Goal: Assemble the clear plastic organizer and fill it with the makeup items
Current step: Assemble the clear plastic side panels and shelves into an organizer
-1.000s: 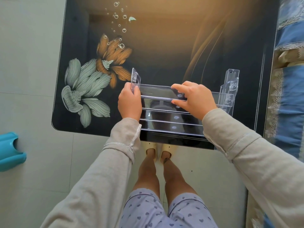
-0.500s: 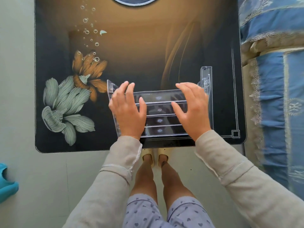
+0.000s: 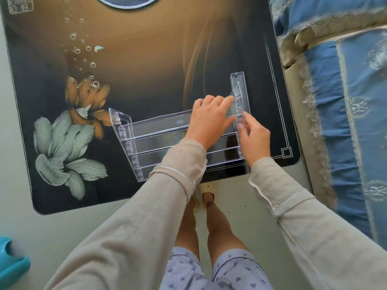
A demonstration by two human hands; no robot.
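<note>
On the desk (image 3: 146, 59), close to its near edge, sits the clear organizer (image 3: 167, 130). Its stepped shelves run between a left side panel (image 3: 120, 124) and a right side panel (image 3: 240, 91).

Change noted: half a second ago both grips lay flat and apart on the shelves, one toward each end. Now both work at the right end. The left grip (image 3: 209, 120) has crossed over. Its fingers lie fairly straight on the top shelf, the tips reaching the inner face of the right side panel, so it is released, pressing rather than grasping. The right grip (image 3: 254, 139) has left the shelves and pinches the front edge of the right side panel between thumb and forefinger. The left side panel is untouched.

Judgement: the step in hand is seating the shelf ends into the right side panel, with one grip steadying the shelf while the other draws the panel in. I cannot tell whether the joints are home, because the clear plastic hides them. Assembly looks nearly complete but unconfirmed. Filling has not begun, and no makeup items show anywhere in view.

Risk: the organizer sits right at the desk's edge, so a hard pull toward the person could slide it off.
</note>
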